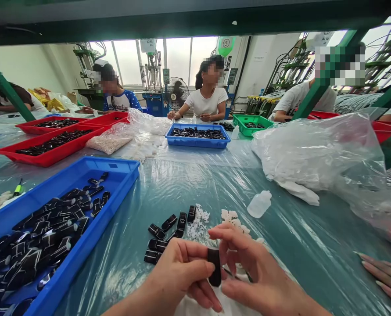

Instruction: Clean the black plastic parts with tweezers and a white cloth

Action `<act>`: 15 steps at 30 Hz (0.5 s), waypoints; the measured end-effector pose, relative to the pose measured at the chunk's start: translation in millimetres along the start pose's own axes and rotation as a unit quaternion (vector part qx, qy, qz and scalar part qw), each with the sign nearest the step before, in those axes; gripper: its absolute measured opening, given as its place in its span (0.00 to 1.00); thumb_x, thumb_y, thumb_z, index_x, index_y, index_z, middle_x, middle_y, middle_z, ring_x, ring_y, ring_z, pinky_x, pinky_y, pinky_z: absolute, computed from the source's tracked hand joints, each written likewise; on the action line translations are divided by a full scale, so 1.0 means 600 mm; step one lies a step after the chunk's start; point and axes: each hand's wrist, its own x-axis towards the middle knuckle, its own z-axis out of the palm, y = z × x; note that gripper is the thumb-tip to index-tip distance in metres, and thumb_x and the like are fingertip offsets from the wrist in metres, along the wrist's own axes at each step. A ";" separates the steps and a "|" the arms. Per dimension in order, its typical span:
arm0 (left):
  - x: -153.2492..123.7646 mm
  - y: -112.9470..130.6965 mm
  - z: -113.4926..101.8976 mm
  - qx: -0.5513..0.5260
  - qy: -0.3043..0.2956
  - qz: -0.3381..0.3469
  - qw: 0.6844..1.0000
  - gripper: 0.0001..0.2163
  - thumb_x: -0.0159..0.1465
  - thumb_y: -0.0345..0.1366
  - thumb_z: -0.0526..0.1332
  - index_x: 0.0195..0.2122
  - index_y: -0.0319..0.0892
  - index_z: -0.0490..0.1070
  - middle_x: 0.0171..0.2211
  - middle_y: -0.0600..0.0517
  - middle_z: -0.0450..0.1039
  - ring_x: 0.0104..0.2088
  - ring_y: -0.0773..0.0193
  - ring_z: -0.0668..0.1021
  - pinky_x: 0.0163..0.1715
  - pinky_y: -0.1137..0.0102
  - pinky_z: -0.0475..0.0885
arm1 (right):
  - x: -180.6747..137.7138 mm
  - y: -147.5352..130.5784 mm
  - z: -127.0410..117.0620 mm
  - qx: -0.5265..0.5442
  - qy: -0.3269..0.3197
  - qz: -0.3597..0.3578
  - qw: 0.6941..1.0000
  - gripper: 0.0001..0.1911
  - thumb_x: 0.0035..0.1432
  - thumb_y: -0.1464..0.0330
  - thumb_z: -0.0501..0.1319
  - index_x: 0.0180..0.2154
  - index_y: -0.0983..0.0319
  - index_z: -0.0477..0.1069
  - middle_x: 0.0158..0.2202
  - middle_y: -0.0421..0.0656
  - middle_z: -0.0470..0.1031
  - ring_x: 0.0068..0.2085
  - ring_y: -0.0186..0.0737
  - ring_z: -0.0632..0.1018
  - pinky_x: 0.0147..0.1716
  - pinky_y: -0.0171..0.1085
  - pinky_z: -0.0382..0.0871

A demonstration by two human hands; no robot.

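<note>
My left hand (178,272) and my right hand (251,272) meet at the bottom centre, both pinching one small black plastic part (214,267) between thumb and fingers. A thin metal tool (236,275) shows in my right hand's grip. Just beyond, several loose black parts (169,230) lie on the plastic-covered table (188,184), beside small white pieces (215,219). A blue tray (93,175) at my left holds many more black parts.
A small translucent bottle (259,204) lies mid-table; a big clear bag (323,153) is at right. Another person's fingers (384,274) rest at the lower right edge. Red trays (47,149), a far blue tray (198,134), a green tray (252,123) and seated co-workers are beyond.
</note>
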 end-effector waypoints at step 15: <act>0.002 0.001 -0.004 0.054 0.002 0.051 0.997 0.09 0.53 0.31 0.61 0.33 0.34 0.77 0.16 0.54 0.67 0.16 0.73 0.70 0.16 0.80 0.64 | -0.003 0.003 0.004 -0.102 -0.001 -0.074 0.992 0.29 0.42 0.78 0.64 0.47 0.55 0.65 0.42 0.43 0.67 0.32 0.34 0.73 0.31 0.34 0.71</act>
